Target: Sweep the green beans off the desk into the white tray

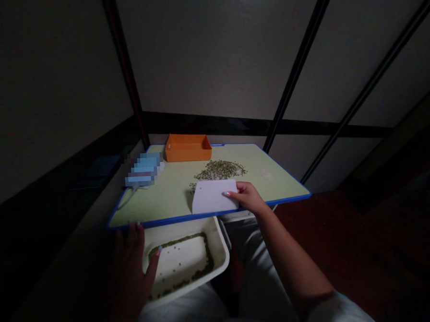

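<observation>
My right hand (250, 195) pinches the right edge of a white flat scraper (213, 197), thumb on its near face. The scraper stands tilted on the table near its front edge. Just behind it spreads a pile of small green beans or seeds (221, 170); the exact kind is too small to tell. My left hand (136, 266) is open in shadow, fingers spread, at the left side of a white plastic basin (223, 256). Green grains line the basin's bottom edges, with a few scattered in its middle. The basin sits on my lap below the table edge.
The pale green table (159, 202) has a blue rim. An orange open box (188, 155) stands at its back left. Nearby lies a blurred blue item (145, 169) with a white cable. A small pale patch of grains (265, 173) lies at right. Panelled walls rise behind.
</observation>
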A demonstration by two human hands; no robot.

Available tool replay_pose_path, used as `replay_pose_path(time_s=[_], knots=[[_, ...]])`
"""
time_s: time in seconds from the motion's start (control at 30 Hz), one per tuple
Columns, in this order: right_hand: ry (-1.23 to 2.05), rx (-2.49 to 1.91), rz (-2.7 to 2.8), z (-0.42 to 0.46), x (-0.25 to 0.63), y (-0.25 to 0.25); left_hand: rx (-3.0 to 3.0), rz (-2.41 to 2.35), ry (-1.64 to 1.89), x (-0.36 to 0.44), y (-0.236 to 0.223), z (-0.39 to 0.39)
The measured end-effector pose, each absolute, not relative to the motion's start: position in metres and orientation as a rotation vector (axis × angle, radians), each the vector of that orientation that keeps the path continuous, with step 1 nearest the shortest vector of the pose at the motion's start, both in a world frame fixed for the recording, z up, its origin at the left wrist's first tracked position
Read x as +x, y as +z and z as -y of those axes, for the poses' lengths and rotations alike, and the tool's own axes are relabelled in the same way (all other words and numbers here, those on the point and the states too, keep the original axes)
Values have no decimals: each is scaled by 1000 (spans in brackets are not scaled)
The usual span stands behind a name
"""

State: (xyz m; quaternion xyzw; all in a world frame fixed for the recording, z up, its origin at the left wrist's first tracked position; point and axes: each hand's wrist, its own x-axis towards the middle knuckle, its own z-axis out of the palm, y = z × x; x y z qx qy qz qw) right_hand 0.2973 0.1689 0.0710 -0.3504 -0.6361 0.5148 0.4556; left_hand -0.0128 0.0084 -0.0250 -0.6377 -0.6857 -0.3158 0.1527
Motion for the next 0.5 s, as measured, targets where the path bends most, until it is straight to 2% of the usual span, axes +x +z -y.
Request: replay_pose_path(time_s=[0.33,0.5], knots=[[1182,-825,1186,-168,299,66,-1830,2065,-950,-10,-20,-6],[1279,-748,903,-126,294,65,-1839,2043,-946,-10,-21,-5]])
